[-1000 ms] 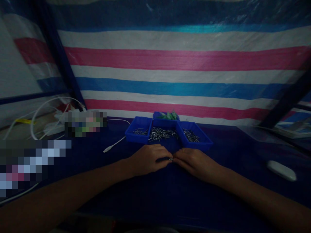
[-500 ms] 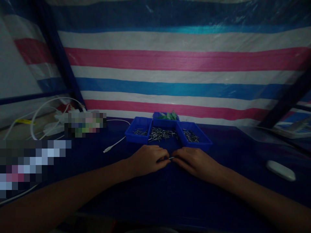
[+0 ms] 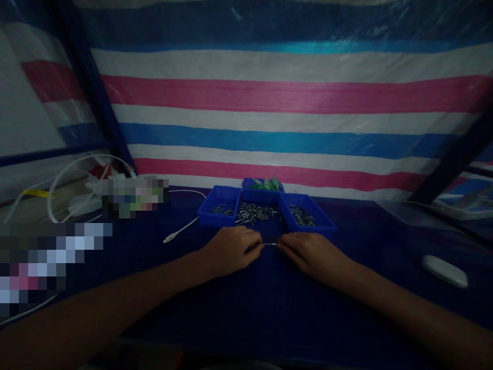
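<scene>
Between my two hands a thin metal pin [image 3: 270,244] lies level, its bare middle showing in the gap and its ends hidden by fingertips. My left hand [image 3: 231,250] is closed in a pinch on the pin's left end. At the right end, the fingers of my right hand [image 3: 311,252] pinch it too. Just beyond, a heap of small metal pins [image 3: 256,211] lies loose on the blue table [image 3: 269,308]. A blue bin on the left [image 3: 221,220] and a blue bin on the right [image 3: 318,218] flank the heap, each with more metal pieces inside.
Behind the heap stands a third blue bin [image 3: 262,193] holding green items I cannot make out. A white cable [image 3: 181,229] ends left of the bins. At the right lies a white rounded object [image 3: 444,271]. Striped sheeting [image 3: 292,95] hangs behind the table.
My hands have drawn slightly apart and a little farther from me, so more of the pin shows between them. The bins and heap stay put.
</scene>
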Tool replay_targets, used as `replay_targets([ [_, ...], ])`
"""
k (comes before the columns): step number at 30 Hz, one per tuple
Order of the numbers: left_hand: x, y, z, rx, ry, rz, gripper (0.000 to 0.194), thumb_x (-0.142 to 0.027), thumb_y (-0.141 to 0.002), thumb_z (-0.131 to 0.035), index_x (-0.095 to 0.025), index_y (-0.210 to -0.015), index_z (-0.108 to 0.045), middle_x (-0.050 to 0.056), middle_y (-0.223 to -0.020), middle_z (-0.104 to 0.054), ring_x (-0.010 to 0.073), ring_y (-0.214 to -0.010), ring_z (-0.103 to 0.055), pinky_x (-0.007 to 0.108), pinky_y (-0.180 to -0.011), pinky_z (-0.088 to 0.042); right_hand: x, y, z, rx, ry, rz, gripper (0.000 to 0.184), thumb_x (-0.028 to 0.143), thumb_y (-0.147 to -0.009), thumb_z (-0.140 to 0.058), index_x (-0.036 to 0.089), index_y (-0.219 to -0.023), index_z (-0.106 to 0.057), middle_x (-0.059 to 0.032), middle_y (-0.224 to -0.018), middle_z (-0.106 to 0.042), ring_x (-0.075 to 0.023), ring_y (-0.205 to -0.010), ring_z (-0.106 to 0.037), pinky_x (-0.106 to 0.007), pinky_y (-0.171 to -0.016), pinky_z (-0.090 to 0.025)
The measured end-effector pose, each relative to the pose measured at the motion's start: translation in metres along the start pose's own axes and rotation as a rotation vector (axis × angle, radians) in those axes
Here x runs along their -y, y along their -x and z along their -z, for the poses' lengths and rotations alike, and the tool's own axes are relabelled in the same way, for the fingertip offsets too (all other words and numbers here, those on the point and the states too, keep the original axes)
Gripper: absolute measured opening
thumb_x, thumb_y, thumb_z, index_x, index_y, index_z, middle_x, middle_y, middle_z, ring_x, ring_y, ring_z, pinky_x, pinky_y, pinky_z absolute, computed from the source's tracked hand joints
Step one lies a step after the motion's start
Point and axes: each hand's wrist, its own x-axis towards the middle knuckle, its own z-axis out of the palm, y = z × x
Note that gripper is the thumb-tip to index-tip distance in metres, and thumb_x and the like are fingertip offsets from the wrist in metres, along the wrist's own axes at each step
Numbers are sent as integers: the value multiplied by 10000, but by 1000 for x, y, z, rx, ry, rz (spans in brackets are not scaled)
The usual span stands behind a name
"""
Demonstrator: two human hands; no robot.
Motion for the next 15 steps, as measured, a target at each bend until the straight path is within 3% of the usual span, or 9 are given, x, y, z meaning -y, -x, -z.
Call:
replay_targets([
  [11, 4, 0, -2, 10, -41, 5, 170, -241, -879, -431, -166, -865, -584, 15, -804, -625, 145, -767, -573, 260, -689, -440, -2, 0, -1, -5, 1, -14, 183, 224, -889, -434, 171, -850, -605, -25, -721, -620, -132, -628, -573, -245, -570, -381],
  [15, 3, 1, -4, 49, -29, -9, 129, -223, -864, -464, -168, -850, -579, 0, -790, -618, 138, -757, -565, 245, -675, -432, 3, 2, 4, -61, -48, 83, 220, 242, -902, -408, 159, -927, -610, -45, -772, -623, -147, -701, -580, -269, -645, -424],
])
